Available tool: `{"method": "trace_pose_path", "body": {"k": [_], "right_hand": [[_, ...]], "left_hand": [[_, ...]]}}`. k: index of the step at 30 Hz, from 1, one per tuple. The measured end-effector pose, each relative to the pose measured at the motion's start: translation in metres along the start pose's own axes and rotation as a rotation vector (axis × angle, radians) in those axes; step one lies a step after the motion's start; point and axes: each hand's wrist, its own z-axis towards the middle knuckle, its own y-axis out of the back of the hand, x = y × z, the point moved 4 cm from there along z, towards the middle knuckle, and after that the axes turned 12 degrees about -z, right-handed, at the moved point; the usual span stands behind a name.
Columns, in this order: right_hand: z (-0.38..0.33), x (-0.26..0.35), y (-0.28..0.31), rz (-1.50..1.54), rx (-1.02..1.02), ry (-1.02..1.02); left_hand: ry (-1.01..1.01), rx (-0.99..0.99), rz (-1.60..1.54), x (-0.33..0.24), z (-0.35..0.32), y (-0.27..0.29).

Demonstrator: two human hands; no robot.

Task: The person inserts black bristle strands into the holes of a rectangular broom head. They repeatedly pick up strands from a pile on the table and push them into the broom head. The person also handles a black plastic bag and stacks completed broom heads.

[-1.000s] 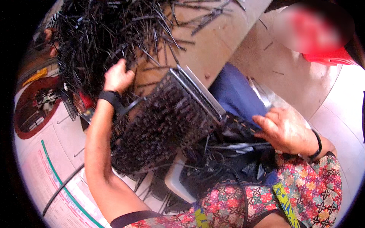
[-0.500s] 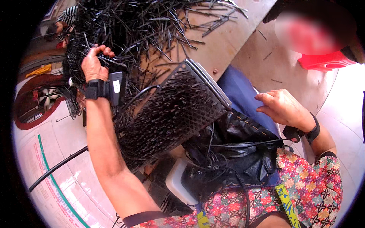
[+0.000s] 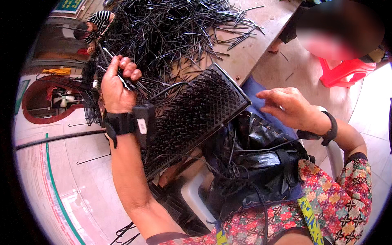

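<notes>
My left hand (image 3: 118, 87) is closed around several thin black sticks (image 3: 108, 53), whose ends poke out above the fingers. It is at the near left edge of a large heap of similar loose black sticks (image 3: 163, 28). Below and to the right lies a tilted black perforated board (image 3: 234, 104), with dark sticks standing in most of its holes. A strip of holes along its right side shows bare. My right hand (image 3: 288, 107) hovers beyond the board's right corner, over blue cloth (image 3: 254, 87). Its fingers are bent and apart, and nothing shows between them.
The heap lies on a wooden table (image 3: 265, 24). A black cover (image 3: 261, 139) with cables lies over my lap. Another person sits at the far right beside a red plastic stool (image 3: 341, 75); a second person in stripes (image 3: 100, 18) is at the far left. A fan (image 3: 63, 100) stands left.
The left hand, gripping sticks, has come nearer and slightly right, its wrist turning. The right hand has shifted a little left and up. The whole view has shifted slightly.
</notes>
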Motion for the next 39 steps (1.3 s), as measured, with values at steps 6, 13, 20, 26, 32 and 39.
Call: {"method": "trace_pose_path", "body": {"k": [6, 13, 20, 26, 32, 39], "right_hand": [[0.019, 0.071, -0.004, 0.093, -0.335, 0.275], [-0.011, 0.111, -0.034, 0.169, -0.372, 0.563], [-0.013, 0.118, -0.06, 0.029, -0.333, 0.782], [0.003, 0.112, -0.03, 0.053, -0.525, 0.745], [-0.007, 0.093, 0.004, 0.037, -0.5, 0.42], [0.027, 0.034, -0.024, -0.159, -0.578, 0.101]], "left_hand": [[0.002, -0.084, -0.021, 0.036, -0.077, -0.024], [-0.067, -0.31, 0.047, 0.095, -0.158, -0.019], [-0.07, -0.362, 0.119, 0.09, -0.181, -0.004], [-0.014, -0.134, 0.007, 0.085, -0.145, -0.031], [0.035, -0.191, -0.084, 0.113, -0.13, 0.004], [-0.002, -0.152, -0.089, 0.12, -0.15, 0.012]]}}
